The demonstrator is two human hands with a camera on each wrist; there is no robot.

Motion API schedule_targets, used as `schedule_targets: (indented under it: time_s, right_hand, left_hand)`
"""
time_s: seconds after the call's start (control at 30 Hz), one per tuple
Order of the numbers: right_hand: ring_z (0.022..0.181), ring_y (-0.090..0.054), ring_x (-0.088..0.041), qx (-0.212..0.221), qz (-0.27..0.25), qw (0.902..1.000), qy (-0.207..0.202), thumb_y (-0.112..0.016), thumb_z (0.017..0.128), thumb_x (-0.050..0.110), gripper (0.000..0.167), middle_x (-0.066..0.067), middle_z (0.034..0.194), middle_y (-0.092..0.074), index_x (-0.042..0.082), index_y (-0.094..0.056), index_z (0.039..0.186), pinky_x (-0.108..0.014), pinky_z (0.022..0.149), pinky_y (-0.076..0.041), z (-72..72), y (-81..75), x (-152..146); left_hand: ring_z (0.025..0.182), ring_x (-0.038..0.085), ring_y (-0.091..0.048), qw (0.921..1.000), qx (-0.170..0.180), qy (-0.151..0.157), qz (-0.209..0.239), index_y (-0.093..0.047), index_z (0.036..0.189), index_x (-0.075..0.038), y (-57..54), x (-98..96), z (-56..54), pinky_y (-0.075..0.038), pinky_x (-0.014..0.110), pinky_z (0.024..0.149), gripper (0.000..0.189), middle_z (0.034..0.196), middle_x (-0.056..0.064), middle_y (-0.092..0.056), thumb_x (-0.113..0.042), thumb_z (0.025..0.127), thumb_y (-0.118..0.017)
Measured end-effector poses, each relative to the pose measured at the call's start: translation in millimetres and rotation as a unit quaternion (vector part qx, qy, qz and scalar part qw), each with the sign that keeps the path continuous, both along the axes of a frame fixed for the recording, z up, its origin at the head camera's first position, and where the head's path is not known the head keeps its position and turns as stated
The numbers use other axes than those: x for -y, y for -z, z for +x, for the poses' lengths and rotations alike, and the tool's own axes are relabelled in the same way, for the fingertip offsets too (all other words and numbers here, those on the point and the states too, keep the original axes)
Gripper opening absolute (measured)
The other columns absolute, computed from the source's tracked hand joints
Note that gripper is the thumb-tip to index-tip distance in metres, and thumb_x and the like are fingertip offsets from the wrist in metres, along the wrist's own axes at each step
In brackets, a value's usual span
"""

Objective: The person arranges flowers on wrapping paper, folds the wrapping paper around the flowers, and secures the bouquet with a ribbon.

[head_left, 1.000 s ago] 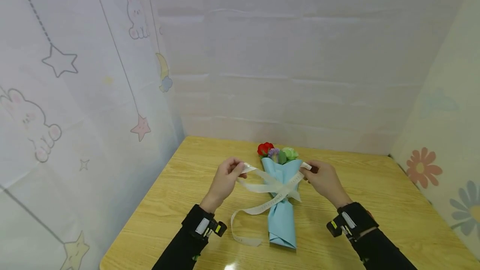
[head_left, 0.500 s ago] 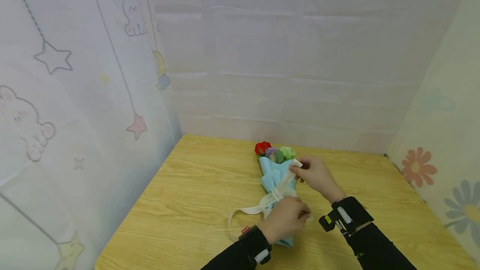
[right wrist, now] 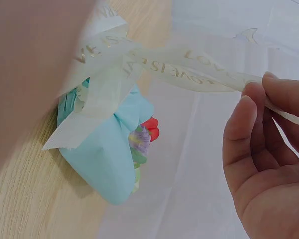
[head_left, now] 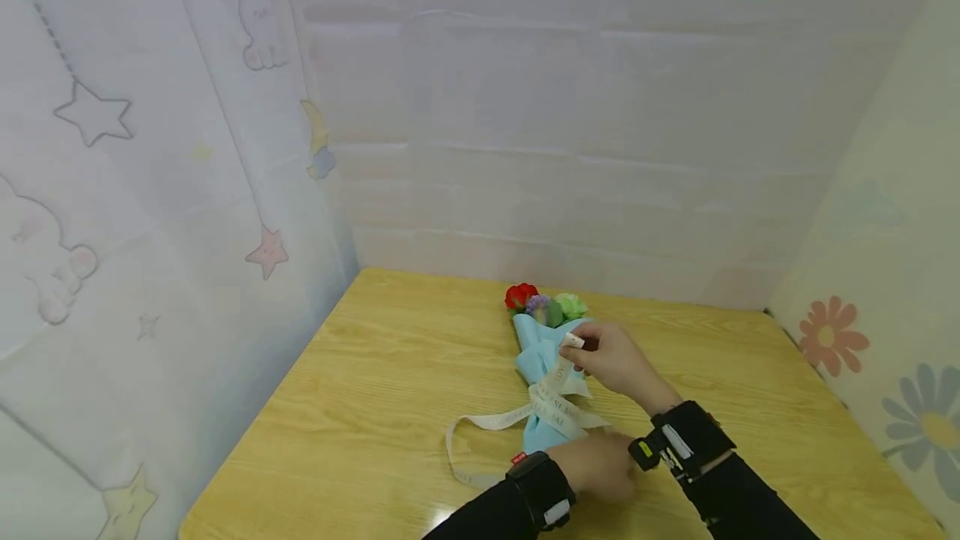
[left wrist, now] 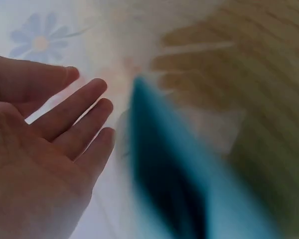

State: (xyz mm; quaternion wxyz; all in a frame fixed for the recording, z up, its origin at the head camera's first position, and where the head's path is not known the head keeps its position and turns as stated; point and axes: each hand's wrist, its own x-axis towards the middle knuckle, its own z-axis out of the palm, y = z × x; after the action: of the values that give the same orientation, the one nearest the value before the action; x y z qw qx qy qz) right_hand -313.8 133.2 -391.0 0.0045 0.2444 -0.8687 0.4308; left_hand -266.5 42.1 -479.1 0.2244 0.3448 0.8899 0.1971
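Observation:
A small bouquet with light blue wrapping paper (head_left: 529,350) lies on the table. Its red, purple and pale green flowers (head_left: 537,304) point away from me. A cream ribbon (head_left: 553,408) with gold lettering crosses over the wrapping at its middle. My right hand (head_left: 617,367) pinches one ribbon end between thumb and fingertips, above the right side of the bouquet. Blurred, my left hand (head_left: 600,467) is low over the bouquet's right side, where another ribbon length runs to it. In the left wrist view its thumb meets the index finger and the other fingers are extended; the ribbon there is hidden.
A loose ribbon loop (head_left: 452,444) curls on the wooden table (head_left: 390,373) left of the bouquet. Printed cloth backdrops (head_left: 585,148) surround the table at the back and both sides. My forearms lie close together at the front.
My left hand has crossed from the left of the bouquet to its lower right, drawing ribbon across. The right hand still pinches its end, having shifted slightly left and down.

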Motion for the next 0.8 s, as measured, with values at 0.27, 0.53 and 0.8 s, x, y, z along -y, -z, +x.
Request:
schedule_targets:
  time_s: [0.27,0.53,0.8]
  right_hand:
    - [0.061,-0.047,-0.018,-0.022,0.019,0.9996,0.000,-0.070,0.098,0.016,0.009,-0.003,0.073,-0.057,0.010,-0.071,0.092,-0.029,0.057,-0.039,0.5,-1.4,-1.9]
    - [0.068,-0.053,-0.018,-0.058,0.009,0.9981,-0.020,-0.073,0.095,0.012,0.005,-0.001,0.081,-0.061,0.010,-0.075,0.090,-0.029,0.060,-0.044,0.0,-4.6,6.2]
    - [0.067,-0.056,-0.018,-0.059,-0.011,0.9981,-0.012,-0.076,0.093,0.011,0.011,-0.001,0.079,-0.062,0.007,-0.067,0.098,-0.028,0.060,-0.048,2.6,-1.0,15.8]
  left_hand:
    - [0.064,0.002,-0.052,0.9848,-0.069,-0.026,0.158,-0.075,0.104,-0.006,-39.0,73.0,-3.3,-0.045,0.016,0.061,0.027,0.092,-0.007,-0.069,0.004,0.092,-0.054]
    - [0.078,0.008,-0.059,0.9278,-0.115,-0.194,0.297,-0.067,0.109,-0.009,-55.6,117.4,-34.7,-0.051,0.023,0.068,0.013,0.100,0.000,-0.066,-0.012,0.097,-0.063]
    - [0.083,0.010,-0.065,0.9212,-0.079,-0.176,0.338,-0.074,0.109,-0.011,-55.5,120.7,-47.0,-0.053,0.024,0.067,0.015,0.100,-0.002,-0.069,-0.021,0.100,-0.068]
